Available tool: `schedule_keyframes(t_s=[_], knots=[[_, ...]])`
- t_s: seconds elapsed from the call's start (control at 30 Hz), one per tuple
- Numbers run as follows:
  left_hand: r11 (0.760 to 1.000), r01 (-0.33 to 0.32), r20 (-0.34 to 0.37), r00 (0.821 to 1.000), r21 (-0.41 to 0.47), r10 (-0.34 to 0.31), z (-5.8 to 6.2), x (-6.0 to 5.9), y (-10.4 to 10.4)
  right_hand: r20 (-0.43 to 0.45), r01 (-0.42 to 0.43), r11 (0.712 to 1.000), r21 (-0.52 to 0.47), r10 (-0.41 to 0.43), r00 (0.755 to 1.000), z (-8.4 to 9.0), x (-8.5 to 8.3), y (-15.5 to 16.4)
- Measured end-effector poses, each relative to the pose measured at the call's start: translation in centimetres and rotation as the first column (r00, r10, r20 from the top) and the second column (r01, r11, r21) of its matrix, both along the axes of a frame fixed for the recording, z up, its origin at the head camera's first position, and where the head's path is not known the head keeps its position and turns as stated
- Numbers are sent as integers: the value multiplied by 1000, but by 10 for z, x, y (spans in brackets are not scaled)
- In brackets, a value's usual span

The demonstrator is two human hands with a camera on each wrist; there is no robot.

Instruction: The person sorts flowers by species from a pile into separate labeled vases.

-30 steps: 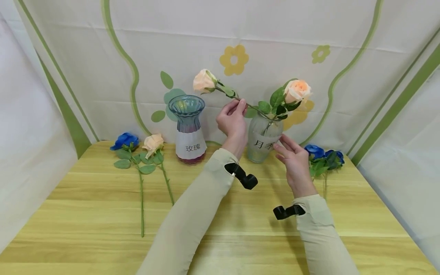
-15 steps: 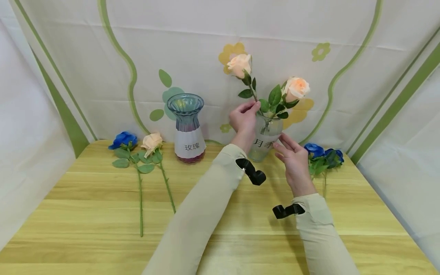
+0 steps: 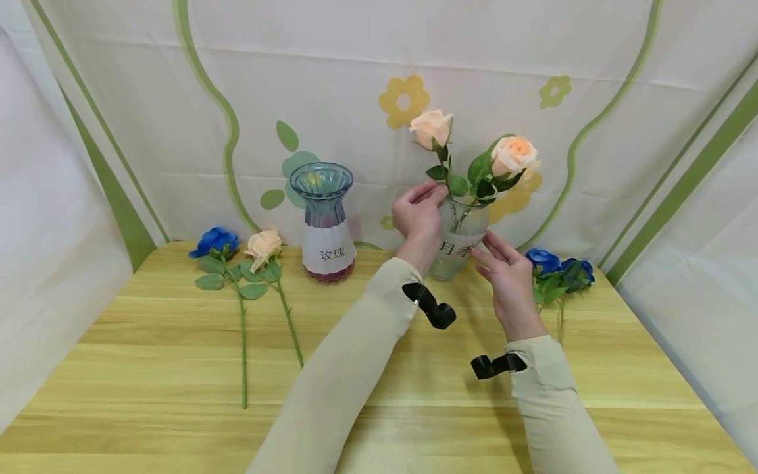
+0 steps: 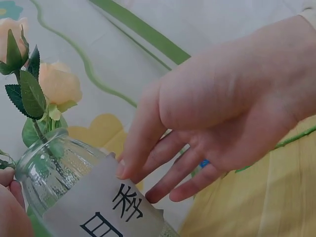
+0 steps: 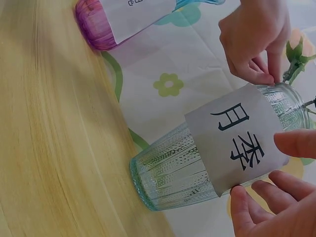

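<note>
My left hand (image 3: 419,214) is at the rim of the clear ribbed glass vase (image 5: 168,170), its thumb and index finger pinching the stem of a peach rose (image 3: 432,128). That stem runs down through the vase mouth, and the bloom leans a little left. On the vase's right side my right hand (image 3: 510,286) holds it, thumb on the white paper label (image 4: 106,215) and fingers along the side. A second peach rose (image 3: 514,157) stands in the same vase, leaning right. Part of the vase is hidden behind my left wrist.
Left of my arms stands a blue-and-purple glass vase (image 3: 322,220) with a paper label. A blue rose (image 3: 214,243) and a peach rose (image 3: 263,247) lie on the wooden table (image 3: 148,368). Two blue roses (image 3: 559,268) lie at the right. A printed cloth (image 3: 485,39) hangs behind.
My left hand has brought the leaning rose rightward and more upright, then slightly down into the clear vase. My right hand has stayed on the vase.
</note>
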State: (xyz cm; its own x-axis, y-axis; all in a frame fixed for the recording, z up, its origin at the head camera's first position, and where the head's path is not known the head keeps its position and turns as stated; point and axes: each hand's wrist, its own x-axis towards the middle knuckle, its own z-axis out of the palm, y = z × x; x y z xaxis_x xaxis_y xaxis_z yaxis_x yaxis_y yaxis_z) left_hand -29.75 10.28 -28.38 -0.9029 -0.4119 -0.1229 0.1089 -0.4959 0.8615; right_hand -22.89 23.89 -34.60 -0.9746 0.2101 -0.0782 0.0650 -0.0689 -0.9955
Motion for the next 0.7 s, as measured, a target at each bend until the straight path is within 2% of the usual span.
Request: schedule_keyframes(t_s=[0.23,0.47,0.7], knots=[[998,45,-16,999,-42,-46,-15,15,-16,3,-6,1000,-8,6,1000,-2,0,3],[998,55,-69,996,16,-54,-25,38,-44,10,-14,1000,2,14,1000,0,1,3],[998,68,-7,998,6,-68,-40,64,-74,15,-21,1000,24,20,1000,-1,2,2]])
